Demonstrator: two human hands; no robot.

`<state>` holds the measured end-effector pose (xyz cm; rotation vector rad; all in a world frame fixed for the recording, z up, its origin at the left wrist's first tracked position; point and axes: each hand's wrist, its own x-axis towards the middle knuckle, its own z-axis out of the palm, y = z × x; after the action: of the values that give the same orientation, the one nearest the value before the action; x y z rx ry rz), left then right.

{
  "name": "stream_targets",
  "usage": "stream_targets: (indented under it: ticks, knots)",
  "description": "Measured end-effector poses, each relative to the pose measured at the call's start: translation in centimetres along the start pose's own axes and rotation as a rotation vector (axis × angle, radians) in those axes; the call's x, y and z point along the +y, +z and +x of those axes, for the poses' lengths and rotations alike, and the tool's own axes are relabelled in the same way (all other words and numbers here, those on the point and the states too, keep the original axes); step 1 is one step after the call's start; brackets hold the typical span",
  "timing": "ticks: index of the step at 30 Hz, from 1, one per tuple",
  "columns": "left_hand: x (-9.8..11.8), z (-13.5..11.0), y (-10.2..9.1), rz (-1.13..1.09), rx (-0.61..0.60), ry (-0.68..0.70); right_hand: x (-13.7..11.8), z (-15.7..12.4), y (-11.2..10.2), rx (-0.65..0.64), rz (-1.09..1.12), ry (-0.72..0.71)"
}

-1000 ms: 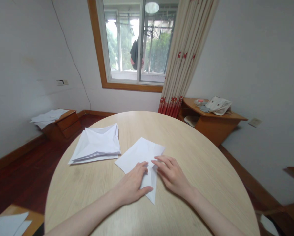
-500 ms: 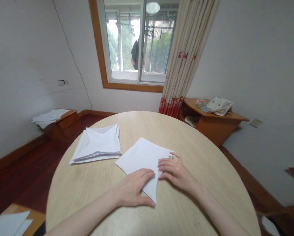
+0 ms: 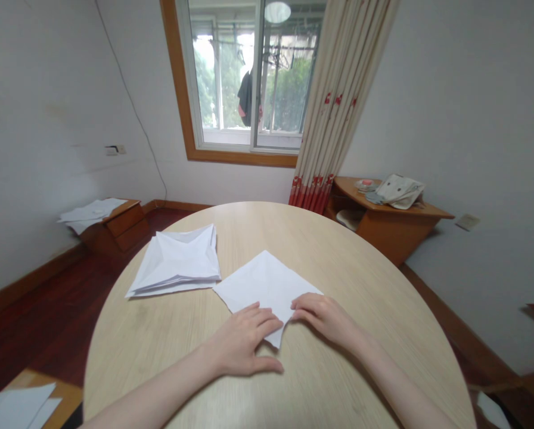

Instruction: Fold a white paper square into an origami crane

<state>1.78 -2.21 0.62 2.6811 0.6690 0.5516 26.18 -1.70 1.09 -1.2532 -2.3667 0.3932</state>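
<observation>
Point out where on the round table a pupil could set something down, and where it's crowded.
The table is bare right of the right hand, beyond the sheet toward the window, and between the paper stack and left forearm. It's crowded mid-table, where that hand and the left hand touch the sheet, whose left corner lies close to the stack.

Home room: patterned curtain (image 3: 338, 119), sliding window (image 3: 229, 89), small drawer cabinet (image 3: 126, 229).
</observation>
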Motion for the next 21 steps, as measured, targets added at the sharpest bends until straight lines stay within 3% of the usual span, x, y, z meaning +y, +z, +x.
stream_targets:
  ticks: [8, 15, 21]
  knots:
    - [0.0, -0.1, 0.1, 0.042, 0.141, -0.045, -1.1, 0.2, 0.4, -0.015, -0.084, 0.011]
    - [-0.6, -0.5, 0.6, 0.032, 0.294, -0.18, -1.8, 0.0, -0.3, -0.024, 0.017, 0.027]
    - [-0.8, -0.7, 0.6, -0.167, 0.382, -0.279, -1.1, -0.1, -0.2, 0.022, -0.023, 0.004]
